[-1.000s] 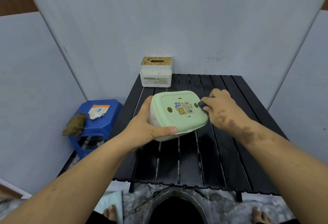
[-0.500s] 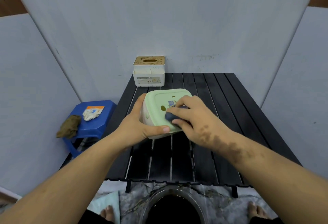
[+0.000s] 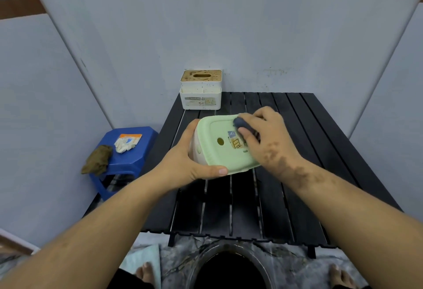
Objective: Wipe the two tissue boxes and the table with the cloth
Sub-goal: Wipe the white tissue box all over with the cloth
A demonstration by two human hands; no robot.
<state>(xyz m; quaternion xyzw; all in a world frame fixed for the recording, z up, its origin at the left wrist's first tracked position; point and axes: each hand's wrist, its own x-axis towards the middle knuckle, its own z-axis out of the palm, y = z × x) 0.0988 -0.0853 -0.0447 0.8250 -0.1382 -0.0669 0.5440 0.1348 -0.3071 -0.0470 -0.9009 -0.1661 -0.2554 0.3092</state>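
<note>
My left hand (image 3: 183, 165) grips a pale green tissue box (image 3: 219, 151) by its left side, tipped so its underside with a sticker faces me, above the black slatted table (image 3: 286, 185). My right hand (image 3: 267, 142) holds a small dark blue cloth (image 3: 242, 125) and presses it on the box's underside near the far edge. A second, white tissue box (image 3: 201, 89) with a stained brown lid stands at the table's far left corner.
A blue plastic stool (image 3: 128, 153) stands left of the table with a brown rag (image 3: 97, 159) and white gloves on a packet (image 3: 127, 143). Grey walls close in on three sides. A dark round bin (image 3: 229, 268) sits on the floor between my feet.
My right hand with the cloth swept from the box's right edge to its left-centre, then back toward the upper middle. My left hand kept holding the box.
</note>
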